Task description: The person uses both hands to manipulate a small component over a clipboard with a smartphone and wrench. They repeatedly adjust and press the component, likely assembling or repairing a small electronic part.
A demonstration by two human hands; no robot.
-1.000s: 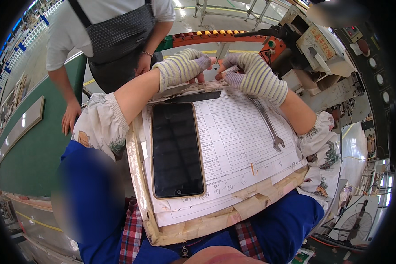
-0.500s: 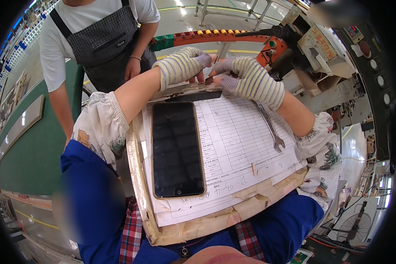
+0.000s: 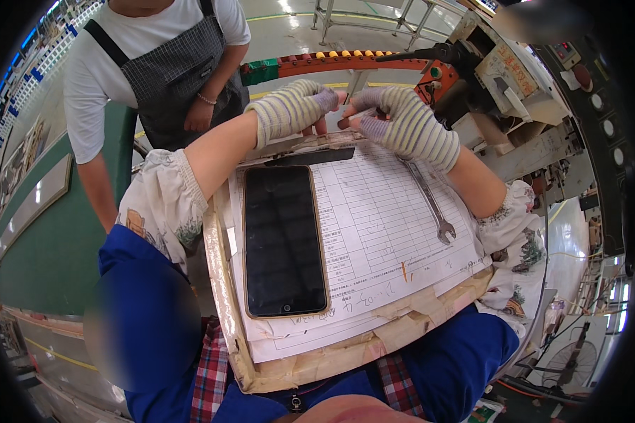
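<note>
Both my hands wear striped knit gloves with bare fingertips and meet above the far edge of a tape-covered board (image 3: 395, 328). My left hand (image 3: 296, 109) is curled; whatever it grips is hidden. My right hand (image 3: 409, 127) has thumb and fingers drawn together around something thin that I cannot make out. On the board lie printed form sheets (image 3: 367, 218) with handwriting. A black phone (image 3: 286, 240) rests on their left side, its screen dark. To its right a steel open-end wrench (image 3: 430, 201) lies on the sheets, its upper end near my right wrist.
Across from me at the left stands a person in a dark checked apron (image 3: 169, 92), beside a green table (image 3: 49, 218). An orange roller conveyor (image 3: 303, 67) curves behind my hands. Machinery (image 3: 508, 77) and a control panel (image 3: 607, 127) are at the right.
My right hand has shifted slightly right, its fingers moving apart from my left hand's. The other person's upper body and hand have moved a little. Phone and wrench lie where they were.
</note>
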